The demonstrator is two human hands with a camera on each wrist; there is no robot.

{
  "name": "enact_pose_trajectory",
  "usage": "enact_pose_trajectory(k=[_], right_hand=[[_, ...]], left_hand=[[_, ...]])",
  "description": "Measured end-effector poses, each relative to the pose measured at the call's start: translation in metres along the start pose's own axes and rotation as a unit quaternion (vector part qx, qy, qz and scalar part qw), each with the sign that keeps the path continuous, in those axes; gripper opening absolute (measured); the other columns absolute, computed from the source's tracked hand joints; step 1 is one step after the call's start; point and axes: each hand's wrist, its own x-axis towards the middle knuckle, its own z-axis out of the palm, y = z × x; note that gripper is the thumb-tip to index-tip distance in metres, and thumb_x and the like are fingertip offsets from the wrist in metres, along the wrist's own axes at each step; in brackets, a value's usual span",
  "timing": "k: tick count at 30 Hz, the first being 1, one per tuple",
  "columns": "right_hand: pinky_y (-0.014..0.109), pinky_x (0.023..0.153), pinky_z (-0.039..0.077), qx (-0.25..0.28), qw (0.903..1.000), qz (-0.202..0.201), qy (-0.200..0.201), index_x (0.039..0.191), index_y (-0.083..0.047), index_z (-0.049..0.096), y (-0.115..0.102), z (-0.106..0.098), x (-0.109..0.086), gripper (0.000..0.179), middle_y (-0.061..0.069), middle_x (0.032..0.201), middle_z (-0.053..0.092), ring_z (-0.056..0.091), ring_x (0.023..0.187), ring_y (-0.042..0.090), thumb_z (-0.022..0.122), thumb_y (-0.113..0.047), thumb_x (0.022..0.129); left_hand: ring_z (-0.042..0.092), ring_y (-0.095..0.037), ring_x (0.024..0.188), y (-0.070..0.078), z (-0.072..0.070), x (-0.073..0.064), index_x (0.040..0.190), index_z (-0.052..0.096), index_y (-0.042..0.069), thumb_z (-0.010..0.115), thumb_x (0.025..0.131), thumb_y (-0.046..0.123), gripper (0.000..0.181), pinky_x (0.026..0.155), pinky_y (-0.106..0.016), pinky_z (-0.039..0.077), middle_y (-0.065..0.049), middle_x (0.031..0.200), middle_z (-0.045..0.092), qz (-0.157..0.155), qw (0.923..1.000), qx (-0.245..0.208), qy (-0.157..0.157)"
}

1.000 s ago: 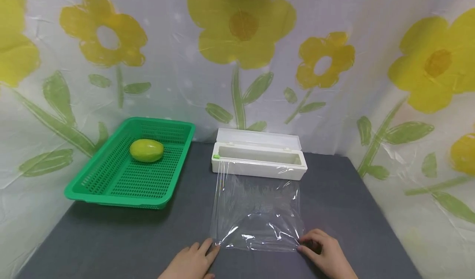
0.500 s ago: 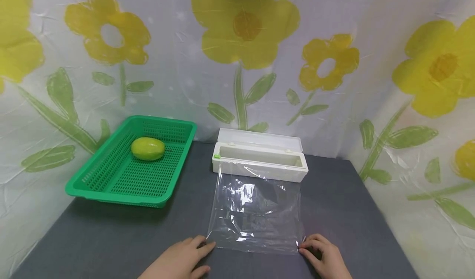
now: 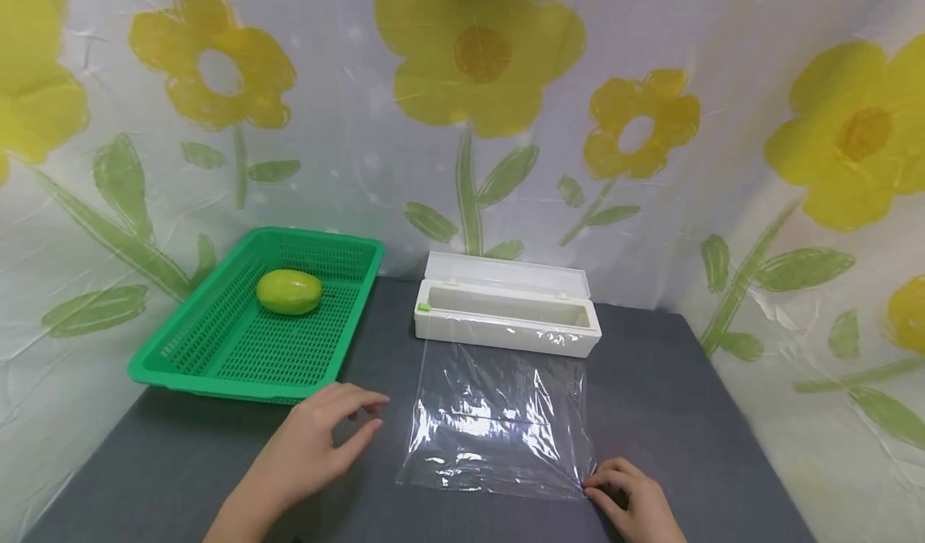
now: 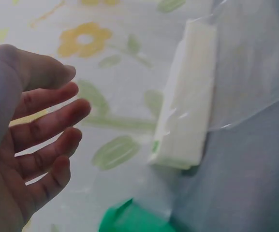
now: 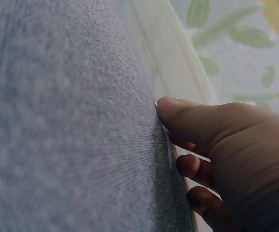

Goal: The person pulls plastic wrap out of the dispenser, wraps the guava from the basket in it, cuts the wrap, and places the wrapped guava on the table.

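Observation:
A sheet of cling film (image 3: 491, 447) lies spread on the grey table in the head view, running toward me from a long white cling film dispenser (image 3: 506, 336) with its lid raised. My right hand (image 3: 634, 501) pinches the near right corner of the film between thumb and fingers. Off the film, to its left, my left hand (image 3: 311, 447) hovers with fingers loosely bent and thumb apart, holding nothing. The left wrist view shows that left hand (image 4: 37, 125) with a gap between thumb and fingers. Low against the table, the right hand's fingers (image 5: 187, 108) meet in the right wrist view.
A green plastic basket (image 3: 231, 384) stands at the left, just beyond the left hand. One yellow-green oval fruit (image 3: 289, 291) lies in it. Behind the table hangs a flower-printed sheet (image 3: 347, 165), which also encloses both sides. A small green slider (image 3: 424, 308) sits on the dispenser's left end.
My left hand has left the near left corner of the film and risen up and to the left, toward the basket. The right hand stays at its corner.

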Motion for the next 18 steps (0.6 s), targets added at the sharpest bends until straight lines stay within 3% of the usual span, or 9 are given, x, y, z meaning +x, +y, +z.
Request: enact_pose_trajectory(k=[4, 8, 12, 18], right_hand=[[0.025, 0.063, 0.052, -0.005, 0.9999, 0.007, -0.011, 0.085, -0.029, 0.078, -0.001, -0.002, 0.000, 0.031, -0.019, 0.090, 0.063, 0.055, 0.079, -0.007, 0.089, -0.001, 0.080], [0.022, 0.061, 0.049, -0.007, 1.0000, -0.002, 0.004, 0.084, -0.028, 0.078, -0.002, -0.001, 0.000, 0.031, -0.020, 0.089, 0.062, 0.053, 0.077, -0.008, 0.090, 0.000, 0.078], [0.018, 0.060, 0.045, -0.006, 0.9997, -0.012, 0.021, 0.083, -0.026, 0.079, -0.004, 0.000, 0.000, 0.031, -0.020, 0.089, 0.062, 0.051, 0.075, -0.008, 0.091, 0.002, 0.075], [0.021, 0.059, 0.046, -0.007, 0.9998, 0.014, 0.011, 0.082, -0.027, 0.079, -0.008, -0.002, 0.001, 0.030, -0.019, 0.088, 0.062, 0.050, 0.074, -0.007, 0.091, 0.000, 0.077]], left_hand=[[0.061, -0.007, 0.090, -0.006, -0.012, 0.010, 0.119, 0.076, 0.021, 0.088, 0.083, 0.005, 0.041, 0.074, -0.027, 0.055, 0.011, 0.111, 0.071, -0.044, 0.9988, 0.017, 0.016], [0.058, -0.011, 0.086, -0.015, -0.018, 0.017, 0.120, 0.077, 0.017, 0.087, 0.084, 0.004, 0.039, 0.068, -0.031, 0.053, 0.007, 0.109, 0.069, -0.076, 0.9962, 0.028, 0.032], [0.059, -0.015, 0.084, -0.026, -0.022, 0.023, 0.120, 0.077, 0.012, 0.087, 0.084, 0.002, 0.039, 0.066, -0.036, 0.053, 0.000, 0.108, 0.070, -0.080, 0.9933, 0.053, 0.063], [0.067, -0.027, 0.090, -0.039, -0.027, 0.029, 0.123, 0.077, 0.008, 0.087, 0.084, 0.004, 0.041, 0.070, -0.046, 0.054, -0.008, 0.107, 0.072, -0.088, 0.9887, 0.079, 0.093]])
